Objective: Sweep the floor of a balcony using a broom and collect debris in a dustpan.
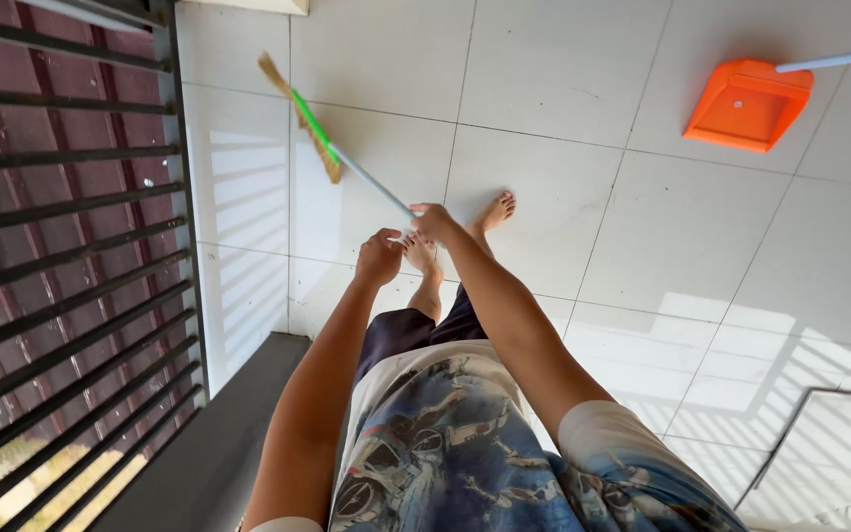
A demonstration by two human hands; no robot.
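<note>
Shirt: nearest the camera, my printed blue and white shirt (445,443) fills the bottom of the view, with dark shorts (406,330) below it.
Left hand: my left hand (378,258) is curled into a fist at the near end of the broom handle; I cannot tell whether the fingers actually grip it.
Right hand: my right hand (432,222) has its fingers clamped around the handle, just ahead of the left.
Broom: the broom (332,153) slants away to the upper left, its grey handle turning green near the straw-coloured bristles, which rest on the floor close to the railing.
Feet: my bare feet (494,210) stand on the tiles beneath my hands.
Floor: pale square tiles (563,89), striped with sunlight.
Railing: dark metal bars (71,246) run down the left side.
Dustpan: an orange dustpan (747,104) with a white handle lies well apart, upper right.
</note>
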